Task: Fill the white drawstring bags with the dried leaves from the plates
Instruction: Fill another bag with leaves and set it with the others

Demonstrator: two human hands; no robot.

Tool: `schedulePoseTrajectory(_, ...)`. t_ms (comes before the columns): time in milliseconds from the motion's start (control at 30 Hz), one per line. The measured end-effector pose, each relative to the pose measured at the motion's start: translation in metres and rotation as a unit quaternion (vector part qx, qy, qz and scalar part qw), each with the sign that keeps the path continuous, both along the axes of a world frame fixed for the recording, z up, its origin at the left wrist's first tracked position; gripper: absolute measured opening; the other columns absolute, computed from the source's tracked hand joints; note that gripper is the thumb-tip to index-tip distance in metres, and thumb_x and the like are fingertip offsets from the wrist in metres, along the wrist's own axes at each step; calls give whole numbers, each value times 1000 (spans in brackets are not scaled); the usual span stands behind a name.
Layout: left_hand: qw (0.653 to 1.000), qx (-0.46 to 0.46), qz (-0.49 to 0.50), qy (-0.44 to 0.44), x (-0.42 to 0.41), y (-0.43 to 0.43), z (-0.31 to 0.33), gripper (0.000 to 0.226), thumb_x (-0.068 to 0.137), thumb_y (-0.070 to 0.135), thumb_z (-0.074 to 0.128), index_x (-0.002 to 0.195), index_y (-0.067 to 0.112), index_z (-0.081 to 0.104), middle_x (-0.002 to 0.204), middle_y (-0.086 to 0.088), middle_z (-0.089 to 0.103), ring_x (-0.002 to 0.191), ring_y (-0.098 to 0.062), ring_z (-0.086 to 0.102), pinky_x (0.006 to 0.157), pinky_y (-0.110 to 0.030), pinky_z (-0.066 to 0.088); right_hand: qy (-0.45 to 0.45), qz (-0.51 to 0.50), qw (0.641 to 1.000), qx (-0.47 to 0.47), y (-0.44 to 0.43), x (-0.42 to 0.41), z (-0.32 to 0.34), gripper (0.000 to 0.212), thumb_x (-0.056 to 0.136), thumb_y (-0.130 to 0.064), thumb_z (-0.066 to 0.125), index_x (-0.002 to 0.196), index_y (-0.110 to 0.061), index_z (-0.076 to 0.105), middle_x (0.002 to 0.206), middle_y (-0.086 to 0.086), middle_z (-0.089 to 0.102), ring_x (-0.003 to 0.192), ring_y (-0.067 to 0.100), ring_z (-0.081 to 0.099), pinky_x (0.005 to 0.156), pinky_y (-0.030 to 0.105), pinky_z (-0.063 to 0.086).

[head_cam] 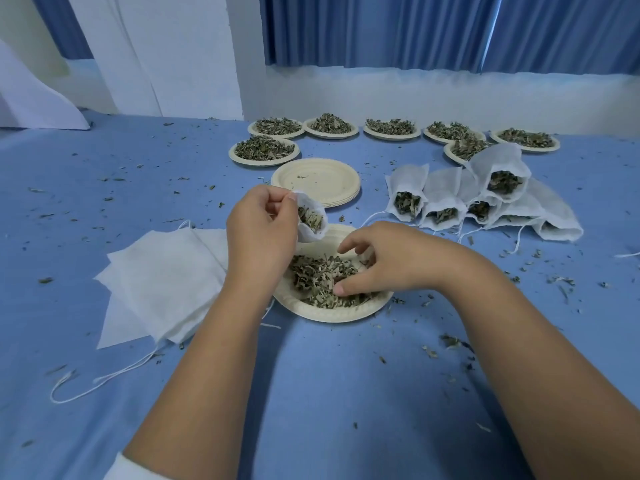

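My left hand (259, 230) holds a small white drawstring bag (313, 220) open above the near plate; dried leaves show inside its mouth. My right hand (381, 263) reaches into the pile of dried leaves (318, 277) on that cream plate (332, 315), its fingers curled down into the leaves. A stack of flat empty white bags (162, 282) lies to the left of the plate. Several filled bags (485, 199) lie heaped at the right.
Several plates of dried leaves (391, 128) line the back of the blue cloth. A stack of empty plates (317, 181) sits just beyond my hands. Leaf crumbs and loose white strings (104, 377) are scattered over the cloth.
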State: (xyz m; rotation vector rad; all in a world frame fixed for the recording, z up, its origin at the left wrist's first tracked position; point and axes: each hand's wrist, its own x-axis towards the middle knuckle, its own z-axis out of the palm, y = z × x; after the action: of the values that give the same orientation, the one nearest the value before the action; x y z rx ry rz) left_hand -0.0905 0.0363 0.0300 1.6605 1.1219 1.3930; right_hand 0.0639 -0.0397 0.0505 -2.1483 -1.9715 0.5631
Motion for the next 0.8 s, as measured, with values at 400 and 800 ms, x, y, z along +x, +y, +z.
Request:
schedulePoseTrajectory(400,1000,8,0,16,2,-2,0,20,94,18,59,78,29,61,68,15,59,60,15,54,57,-1,37,29,81,992,91,11,-39,-23,53,83,-37,74,133,-38,57,106,-8,53,103,15,50,88,26,41)
schedulePoseTrajectory(800,1000,-10,8,1,0,3,-3,17,94,20,59,79,27,63,67,12,60,53,8,54,52,-5,38,57,76,983,157,13,-31,-28,25,86,-25,73,111,-23,74,102,-5,69,95,11,58,84,26,44)
